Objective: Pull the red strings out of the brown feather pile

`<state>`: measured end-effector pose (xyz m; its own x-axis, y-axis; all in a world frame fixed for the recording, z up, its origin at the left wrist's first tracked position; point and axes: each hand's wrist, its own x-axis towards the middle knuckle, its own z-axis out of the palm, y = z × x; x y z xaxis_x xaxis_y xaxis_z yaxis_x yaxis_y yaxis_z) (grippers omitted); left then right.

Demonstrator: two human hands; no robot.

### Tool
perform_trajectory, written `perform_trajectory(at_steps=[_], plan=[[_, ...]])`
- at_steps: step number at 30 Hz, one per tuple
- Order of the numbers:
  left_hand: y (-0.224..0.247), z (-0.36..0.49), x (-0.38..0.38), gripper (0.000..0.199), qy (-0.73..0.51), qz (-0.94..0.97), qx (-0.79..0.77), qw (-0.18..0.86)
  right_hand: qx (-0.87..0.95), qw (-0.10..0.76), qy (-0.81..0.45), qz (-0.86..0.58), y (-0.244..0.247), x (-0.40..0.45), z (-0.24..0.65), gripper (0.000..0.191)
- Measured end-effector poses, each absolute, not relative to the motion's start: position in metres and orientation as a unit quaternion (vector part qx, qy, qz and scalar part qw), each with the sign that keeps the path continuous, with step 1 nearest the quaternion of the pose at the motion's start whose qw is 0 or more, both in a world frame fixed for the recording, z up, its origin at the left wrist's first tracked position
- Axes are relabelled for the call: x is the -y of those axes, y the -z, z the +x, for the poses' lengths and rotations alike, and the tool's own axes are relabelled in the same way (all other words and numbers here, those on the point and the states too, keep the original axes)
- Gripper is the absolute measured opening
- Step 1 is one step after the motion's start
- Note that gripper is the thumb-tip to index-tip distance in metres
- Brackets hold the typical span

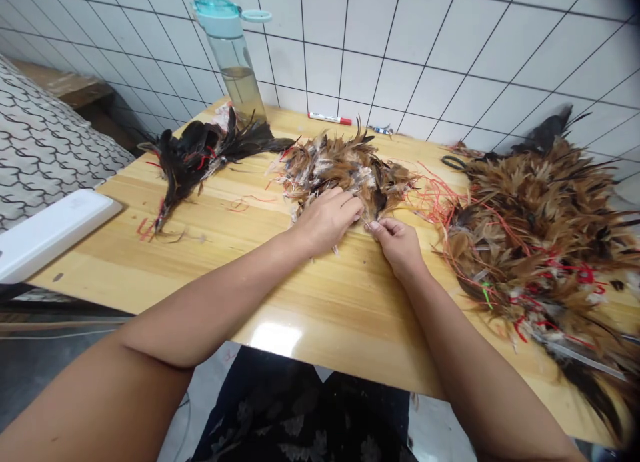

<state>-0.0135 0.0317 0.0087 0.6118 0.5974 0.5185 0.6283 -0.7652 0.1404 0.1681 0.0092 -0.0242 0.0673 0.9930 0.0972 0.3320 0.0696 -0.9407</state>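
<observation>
A heap of brown feathers (pixel 345 162) with pale fluffy bases lies on the wooden table in front of me. My left hand (pixel 327 219) rests at the heap's near edge, its fingers curled together; what they hold is hidden. Close beside it on the right, my right hand (pixel 400 245) pinches a small, thin feather (pixel 369 222) between thumb and finger. The feather's tip points toward my left fingers. Red strings (pixel 435 192) trail from the heap toward the right.
A large pile of brown feathers (pixel 540 209) with red ties covers the table's right side. Black feather bundles (pixel 193 152) lie left. Behind stand a water bottle (pixel 233 62) and a red marker (pixel 330 118) by the tiled wall. A white device (pixel 60 232) sits at the left edge.
</observation>
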Motion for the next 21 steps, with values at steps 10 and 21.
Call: perform_trajectory(at_steps=[10,21], plan=[[-0.0138,-0.0124,-0.0269,0.03,0.247,-0.899,0.328,0.155,0.58,0.432,-0.406,-0.559,0.0212,-0.0089,0.1686,0.026],[-0.0122,-0.0123,-0.0266,0.028,0.266,-0.895,0.338,0.116,0.585,0.43,-0.406,-0.555,0.0193,-0.007,0.1679,0.027]])
